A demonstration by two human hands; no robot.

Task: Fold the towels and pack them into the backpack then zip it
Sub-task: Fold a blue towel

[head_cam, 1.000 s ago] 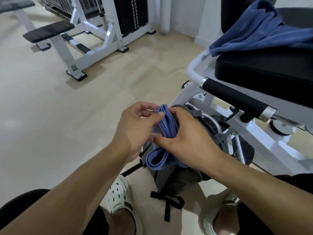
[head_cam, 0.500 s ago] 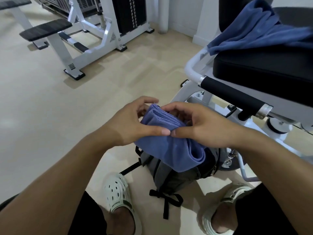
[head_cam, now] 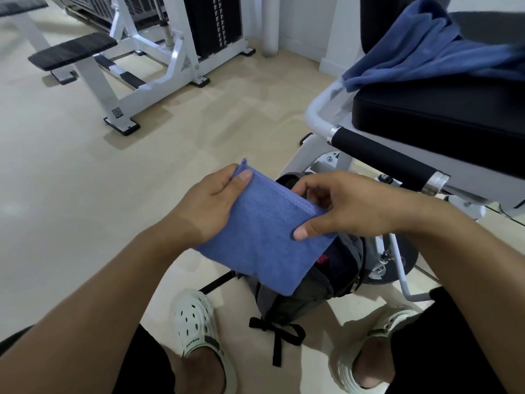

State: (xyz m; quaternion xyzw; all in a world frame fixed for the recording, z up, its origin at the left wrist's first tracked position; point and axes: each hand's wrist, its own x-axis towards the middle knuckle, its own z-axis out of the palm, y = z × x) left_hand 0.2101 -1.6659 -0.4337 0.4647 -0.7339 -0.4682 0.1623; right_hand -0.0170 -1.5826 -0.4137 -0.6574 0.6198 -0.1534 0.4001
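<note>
Gym room with pale floor (head_cam: 71, 194), grey backpack (head_cam: 287, 305) standing open at lower centre, interior dark, contents unclear, folded blue towel (head_cam: 264, 237) held flat above its mouth, left hand (head_cam: 210, 206) and right hand (head_cam: 343, 206) pinching opposite edges, second blue towel (head_cam: 426, 49) heaped on black bench seat (head_cam: 440, 115), upper right.

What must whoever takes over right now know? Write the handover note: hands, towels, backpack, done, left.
Left hand: pinching the folded towel at its far left corner.
Right hand: gripping the same towel's right edge, thumb on top.
Folded towel: held flat above the backpack, not yet inside.
Backpack: on the floor between the feet, top open.
Second towel: unfolded, draped on the black seat to the right.
Done: one towel folded.
Left: put it in, fold and pack the second towel, zip the backpack.
</note>
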